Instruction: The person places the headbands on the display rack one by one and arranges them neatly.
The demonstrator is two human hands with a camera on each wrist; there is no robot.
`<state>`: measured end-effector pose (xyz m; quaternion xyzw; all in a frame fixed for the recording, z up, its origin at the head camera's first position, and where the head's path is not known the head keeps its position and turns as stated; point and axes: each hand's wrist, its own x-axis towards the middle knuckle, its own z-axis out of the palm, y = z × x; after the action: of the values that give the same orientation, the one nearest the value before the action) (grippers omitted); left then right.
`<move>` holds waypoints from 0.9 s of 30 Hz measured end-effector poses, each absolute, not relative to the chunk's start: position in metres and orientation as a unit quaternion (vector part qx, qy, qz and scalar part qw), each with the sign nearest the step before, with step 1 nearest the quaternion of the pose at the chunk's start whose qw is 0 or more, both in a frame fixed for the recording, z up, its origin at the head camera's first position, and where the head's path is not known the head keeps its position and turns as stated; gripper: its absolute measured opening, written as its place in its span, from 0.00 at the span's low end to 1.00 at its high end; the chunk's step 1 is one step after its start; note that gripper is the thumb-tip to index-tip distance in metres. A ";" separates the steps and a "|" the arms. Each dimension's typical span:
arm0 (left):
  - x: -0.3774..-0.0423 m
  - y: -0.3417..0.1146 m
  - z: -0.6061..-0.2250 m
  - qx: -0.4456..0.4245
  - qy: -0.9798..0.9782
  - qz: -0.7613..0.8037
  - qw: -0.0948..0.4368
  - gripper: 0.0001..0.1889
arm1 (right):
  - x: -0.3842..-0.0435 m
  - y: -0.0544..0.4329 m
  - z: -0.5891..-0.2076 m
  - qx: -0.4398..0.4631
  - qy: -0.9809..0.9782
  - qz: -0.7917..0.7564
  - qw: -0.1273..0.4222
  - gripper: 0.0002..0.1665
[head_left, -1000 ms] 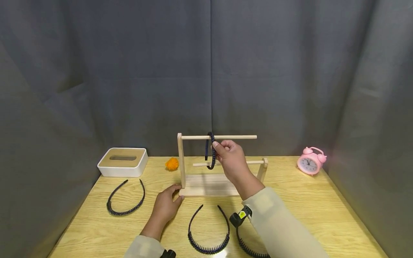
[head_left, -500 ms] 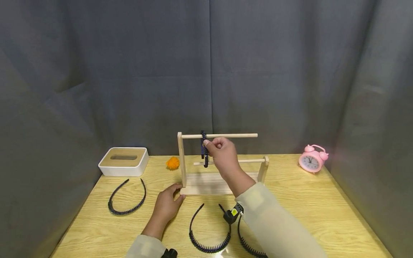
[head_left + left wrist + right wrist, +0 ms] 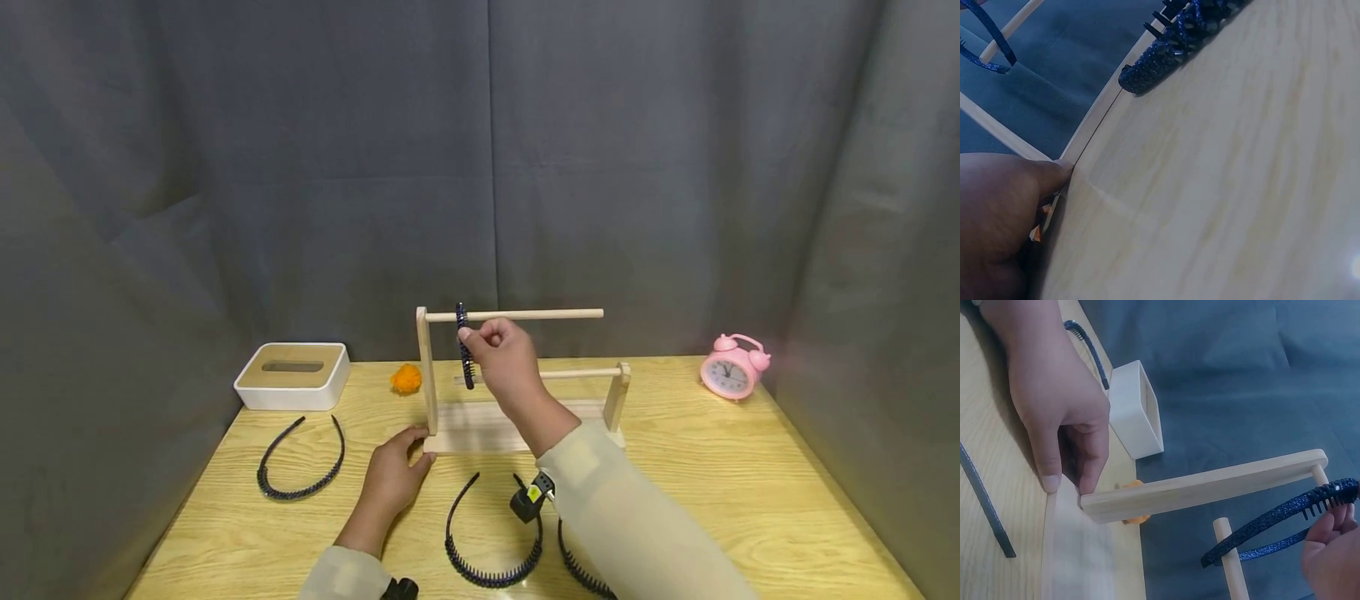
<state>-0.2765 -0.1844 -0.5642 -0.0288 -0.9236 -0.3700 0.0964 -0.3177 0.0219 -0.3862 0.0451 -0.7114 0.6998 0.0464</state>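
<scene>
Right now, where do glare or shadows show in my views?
Left wrist: white glare at the picture's right edge, on the pale wood-grain tabletop; the left hand looks dark. Right wrist: a dark shadow borders that hand on the tabletop. Head: soft fold shadows on the dark grey fabric curtain.

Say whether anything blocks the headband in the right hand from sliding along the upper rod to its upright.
Nothing visible does: the upper rod is bare between its upright and the headband pinched by the right hand.

In the head view, the right sleeve (image 3: pixel 637 517), cut off at the bottom edge, hides part of a headband (image 3: pixel 577 572)
</scene>
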 end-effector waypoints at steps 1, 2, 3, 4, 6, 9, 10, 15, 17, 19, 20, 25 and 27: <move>-0.276 -0.184 -0.564 -0.028 -0.924 -0.370 0.096 0.21 | -0.318 0.021 -0.387 0.046 -0.710 0.701 0.046 0.17; -0.277 -0.184 -0.564 -0.029 -0.924 -0.369 0.096 0.21 | -0.318 0.021 -0.387 0.047 -0.708 0.703 0.045 0.17; -0.277 -0.184 -0.565 -0.029 -0.924 -0.369 0.096 0.21 | -0.319 0.020 -0.387 0.047 -0.707 0.704 0.045 0.17; -0.277 -0.184 -0.565 -0.029 -0.924 -0.369 0.095 0.21 | -0.319 0.020 -0.388 0.048 -0.707 0.705 0.045 0.17; -0.277 -0.184 -0.565 -0.029 -0.925 -0.367 0.095 0.21 | -0.319 0.020 -0.388 0.048 -0.706 0.705 0.042 0.17; -0.277 -0.185 -0.566 -0.029 -0.926 -0.365 0.096 0.21 | -0.318 0.020 -0.389 0.048 -0.708 0.703 0.040 0.17; -0.278 -0.185 -0.567 -0.030 -0.926 -0.364 0.098 0.21 | -0.318 0.020 -0.389 0.049 -0.708 0.703 0.040 0.17; -0.278 -0.186 -0.567 -0.032 -0.925 -0.364 0.100 0.21 | -0.317 0.023 -0.389 0.046 -0.710 0.702 0.040 0.18; -0.278 -0.186 -0.567 -0.032 -0.926 -0.364 0.100 0.21 | -0.316 0.024 -0.388 0.045 -0.709 0.703 0.038 0.18; -0.278 -0.186 -0.567 -0.030 -0.926 -0.363 0.099 0.21 | -0.316 0.025 -0.389 0.045 -0.708 0.704 0.035 0.18; -0.278 -0.186 -0.567 -0.030 -0.926 -0.363 0.099 0.21 | -0.316 0.026 -0.390 0.045 -0.709 0.703 0.033 0.18; -0.278 -0.186 -0.567 -0.028 -0.925 -0.365 0.097 0.21 | -0.310 0.042 -0.397 0.054 -0.733 0.677 0.035 0.17; -0.277 -0.185 -0.566 -0.029 -0.926 -0.365 0.096 0.20 | -0.304 0.055 -0.402 0.064 -0.751 0.656 0.045 0.15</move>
<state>-0.2775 -0.1851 -0.5662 -0.0287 -0.9258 -0.3645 0.0961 -0.3042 0.0550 -0.4022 0.0636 -0.7506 0.6561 0.0448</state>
